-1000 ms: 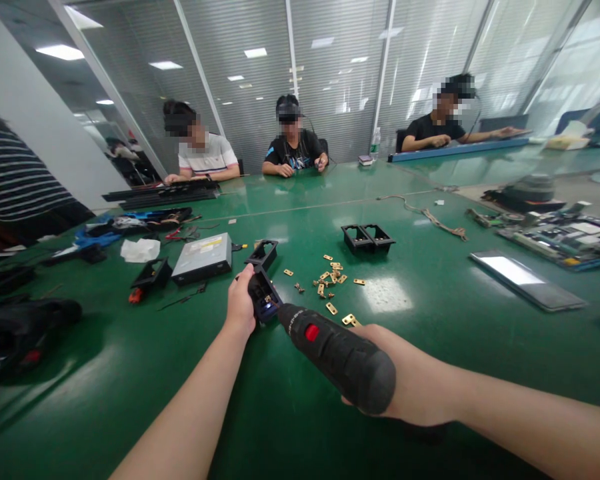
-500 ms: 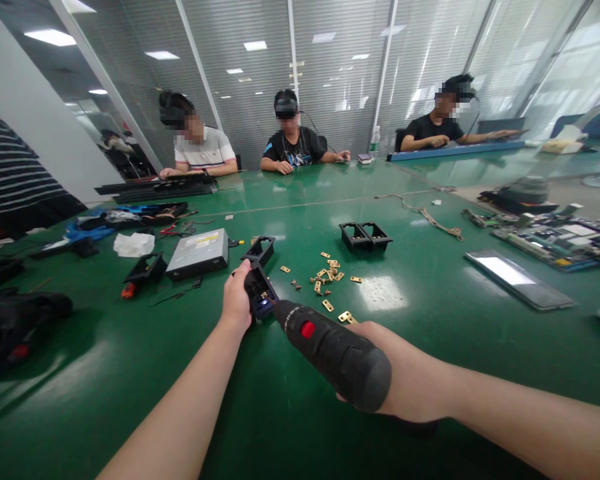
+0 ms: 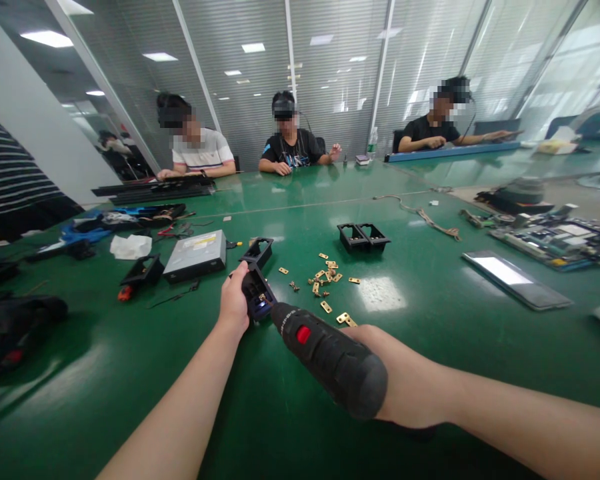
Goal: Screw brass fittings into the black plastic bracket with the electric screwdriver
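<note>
My left hand (image 3: 235,300) is closed on the near left side of a black plastic frame (image 3: 254,283), holding it tilted over the table. In my right hand (image 3: 380,363) is a black cordless drill (image 3: 330,357) with a red switch, its nose pointing into the frame. A small light shines inside the frame near the drill's tip; the bit itself is hard to make out. Behind the held frame is another black frame part (image 3: 260,250). Small brass plates (image 3: 326,307) and screws (image 3: 294,287) lie scattered to the right.
A pair of joined black frames (image 3: 363,238) stands beyond the brass plates. Left are a disc drive (image 3: 195,255), a crumpled tissue (image 3: 130,247) and another black frame (image 3: 143,272). Right are a phone (image 3: 515,279) and circuit boards (image 3: 570,233). Several people sit across the green table.
The drill and held frame keep nearly the same pose; the view has shifted slightly. Across the table, the middle person's hand has lifted off a small dark object.
</note>
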`<state>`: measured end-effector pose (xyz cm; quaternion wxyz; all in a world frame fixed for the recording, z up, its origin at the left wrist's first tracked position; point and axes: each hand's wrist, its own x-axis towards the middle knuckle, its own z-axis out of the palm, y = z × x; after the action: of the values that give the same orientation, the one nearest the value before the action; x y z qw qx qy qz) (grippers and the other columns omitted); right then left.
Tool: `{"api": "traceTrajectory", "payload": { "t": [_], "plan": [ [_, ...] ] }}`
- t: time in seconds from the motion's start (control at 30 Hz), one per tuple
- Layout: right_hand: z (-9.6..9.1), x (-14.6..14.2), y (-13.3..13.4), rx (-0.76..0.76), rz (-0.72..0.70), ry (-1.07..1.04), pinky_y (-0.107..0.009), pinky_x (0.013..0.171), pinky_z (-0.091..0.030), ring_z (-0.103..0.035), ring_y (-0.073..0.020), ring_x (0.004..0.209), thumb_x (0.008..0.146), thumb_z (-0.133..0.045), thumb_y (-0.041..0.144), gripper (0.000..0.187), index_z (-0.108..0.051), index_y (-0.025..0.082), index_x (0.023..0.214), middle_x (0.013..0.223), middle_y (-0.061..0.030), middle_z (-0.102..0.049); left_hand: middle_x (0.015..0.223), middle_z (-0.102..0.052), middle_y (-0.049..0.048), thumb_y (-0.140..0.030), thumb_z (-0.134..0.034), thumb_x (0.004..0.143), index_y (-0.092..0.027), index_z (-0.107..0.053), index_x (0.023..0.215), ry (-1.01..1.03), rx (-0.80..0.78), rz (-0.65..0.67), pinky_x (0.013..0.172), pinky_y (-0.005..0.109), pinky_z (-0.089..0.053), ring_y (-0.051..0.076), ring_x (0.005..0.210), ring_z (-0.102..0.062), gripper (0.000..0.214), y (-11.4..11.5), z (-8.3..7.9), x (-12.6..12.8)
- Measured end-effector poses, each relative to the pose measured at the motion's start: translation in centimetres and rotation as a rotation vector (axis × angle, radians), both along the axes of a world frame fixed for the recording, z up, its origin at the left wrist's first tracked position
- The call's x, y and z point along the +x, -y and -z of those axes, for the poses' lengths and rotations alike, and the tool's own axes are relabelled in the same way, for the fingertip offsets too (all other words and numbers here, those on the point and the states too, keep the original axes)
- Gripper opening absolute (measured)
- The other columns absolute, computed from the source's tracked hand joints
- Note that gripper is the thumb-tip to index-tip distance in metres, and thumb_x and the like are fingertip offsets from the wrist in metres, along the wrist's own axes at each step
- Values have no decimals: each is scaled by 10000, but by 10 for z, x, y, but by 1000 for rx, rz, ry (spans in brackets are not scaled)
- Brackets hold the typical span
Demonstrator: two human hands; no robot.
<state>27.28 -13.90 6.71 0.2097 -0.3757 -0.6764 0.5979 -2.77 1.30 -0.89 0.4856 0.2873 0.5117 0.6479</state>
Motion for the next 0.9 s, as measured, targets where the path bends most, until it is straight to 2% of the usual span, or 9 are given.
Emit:
{"api": "traceTrajectory", "payload": {
  "t": [0.17,0.4,0.53,0.63,0.9],
  "plan": [
    [-2,2,1,44,23,5,-335,747,-573,-766,-287,932,762,-996,204,289,-797,215,971,957,-47,-846,869,-799,32,-654,-972,953,-261,-684,1056,11,-13,-2,663,367,-693,258,705,-793,498,0,1,0],
    [-7,0,1,-60,-2,-27,-322,786,-586,-765,-270,953,669,-932,43,395,-769,222,981,980,-28,-843,871,-805,44,-625,-972,920,-263,-676,1047,6,1,-8,674,369,-693,266,719,-793,485,1,2,-1],
    [-5,-1,1,-90,18,-53,-305,747,-532,-675,-213,857,664,-968,50,442,-751,219,1009,919,23,-772,878,-798,38,-636,-993,904,-261,-678,1030,14,3,-10,682,371,-692,264,721,-791,506,1,4,-1],
    [0,-1,0,-82,12,-76,-302,732,-511,-620,-197,835,703,-984,97,407,-724,228,989,895,31,-745,882,-791,26,-635,-1011,902,-261,-676,1033,28,9,-13,709,373,-702,259,729,-795,518,0,4,-1],
    [5,-2,2,-86,31,-63,-297,739,-514,-664,-210,869,671,-976,39,432,-760,216,1000,922,20,-778,881,-802,38,-645,-1010,870,-246,-699,1030,14,8,-16,694,358,-688,256,732,-794,530,1,4,-1]
  ]
}}
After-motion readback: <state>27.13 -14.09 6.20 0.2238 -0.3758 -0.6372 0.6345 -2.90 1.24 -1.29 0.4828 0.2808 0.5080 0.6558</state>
